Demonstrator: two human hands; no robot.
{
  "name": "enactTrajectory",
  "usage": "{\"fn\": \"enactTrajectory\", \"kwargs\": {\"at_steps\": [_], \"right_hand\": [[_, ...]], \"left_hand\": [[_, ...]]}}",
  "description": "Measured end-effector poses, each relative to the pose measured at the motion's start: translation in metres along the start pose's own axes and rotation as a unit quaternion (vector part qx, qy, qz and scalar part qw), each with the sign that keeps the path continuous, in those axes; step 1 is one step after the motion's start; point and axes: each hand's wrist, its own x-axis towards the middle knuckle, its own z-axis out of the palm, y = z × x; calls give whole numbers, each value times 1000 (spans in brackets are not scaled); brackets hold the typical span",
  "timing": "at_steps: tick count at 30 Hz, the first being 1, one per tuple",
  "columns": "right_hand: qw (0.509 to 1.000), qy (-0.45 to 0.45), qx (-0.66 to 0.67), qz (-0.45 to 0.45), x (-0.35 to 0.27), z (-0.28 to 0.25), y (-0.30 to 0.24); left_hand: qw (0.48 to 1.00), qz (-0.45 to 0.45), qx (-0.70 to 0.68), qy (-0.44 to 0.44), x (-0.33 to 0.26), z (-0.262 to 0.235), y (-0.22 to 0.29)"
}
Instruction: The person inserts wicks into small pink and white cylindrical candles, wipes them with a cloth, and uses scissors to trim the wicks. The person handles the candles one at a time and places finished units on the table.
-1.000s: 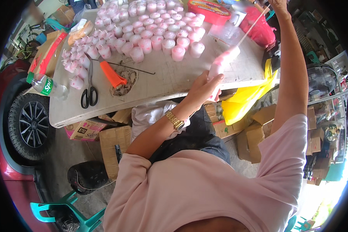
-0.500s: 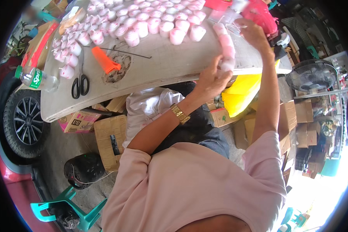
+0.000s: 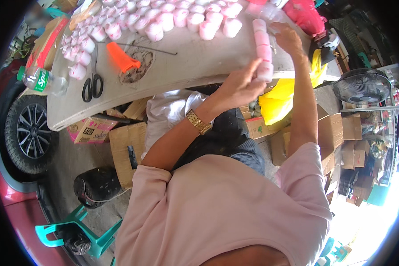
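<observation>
Along the table's right side runs a straight row of small pink-and-white cylinders (image 3: pixel 263 52), end to end. My left hand (image 3: pixel 241 85) grips the nearest one (image 3: pixel 264 72) at the table's front edge, its index finger lying against the side; the thumb is hidden. Beside the row's far end, my right hand (image 3: pixel 290 41) is raised with curled fingers, close to a clear plastic bag (image 3: pixel 270 10). What those fingers pinch, if anything, cannot be made out. Many more pink-and-white pieces with twisted tops (image 3: pixel 165 21) stand in rows at the back of the table.
On the table (image 3: pixel 186 62) lie black-handled scissors (image 3: pixel 92 88), an orange sleeve-like piece (image 3: pixel 123 57), a thin dark rod (image 3: pixel 153 48) and a green-capped bottle (image 3: pixel 42 80). A pink bag (image 3: pixel 303 15) sits at the back right. A yellow bag (image 3: pixel 277 102) hangs below the front edge.
The row of cylinders has become straighter, its nearest piece now lined up with the others under my left hand. My right hand has come slightly nearer along the row. The whole view has shifted a little.
</observation>
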Motion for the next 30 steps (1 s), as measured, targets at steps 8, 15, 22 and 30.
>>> {"fn": "enactTrajectory", "kwargs": {"at_steps": [8, 15, 22, 30], "right_hand": [[987, 122, 66, -83, -42, 0, -32], [934, 333, 127, -23, -81, 9, -91], [912, 401, 92, 7, -135, 28, -136], [905, 401, 134, -49, -120, 28, -133]], "left_hand": [[993, -5, 113, 44, -96, -81, -22], [892, -117, 368, 235, -181, -91, -118], [913, -82, 274, 292, -186, -67, -142], [918, -89, 269, 278, -181, -67, -145]]}}
